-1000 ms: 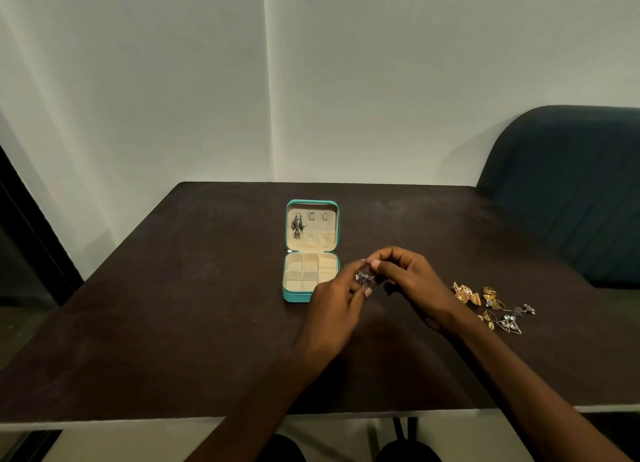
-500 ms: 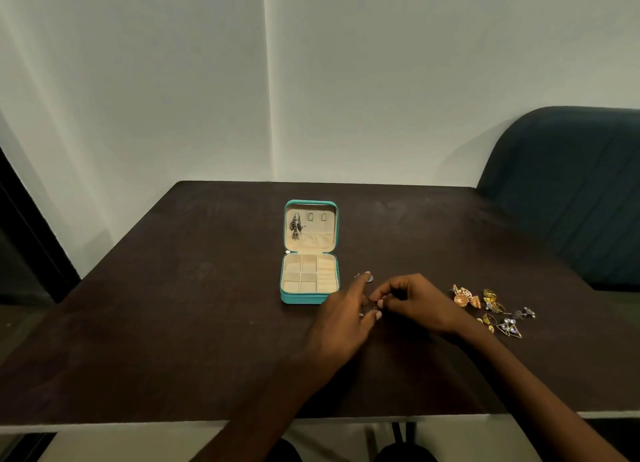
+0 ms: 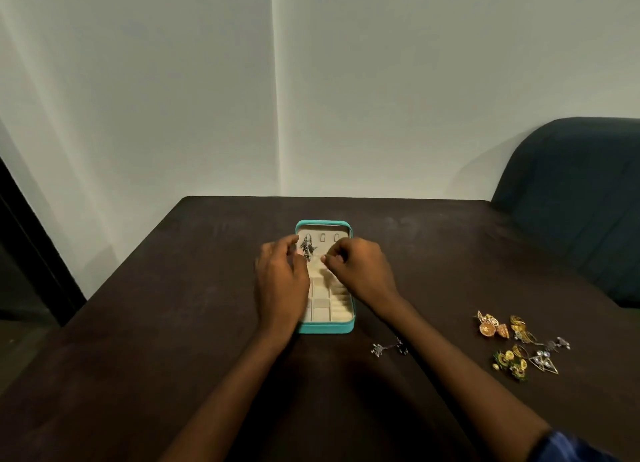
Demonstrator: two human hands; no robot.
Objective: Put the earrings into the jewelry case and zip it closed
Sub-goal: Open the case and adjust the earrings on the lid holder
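Your left hand (image 3: 281,281) hovers loose-fingered over the teal jewelry case (image 3: 325,327); your right hand (image 3: 360,271) pinches something too small to identify at its lid. The silver earring (image 3: 389,348) at the case's five o'clock looks light, spindly, snag-prone: pinch its stem.
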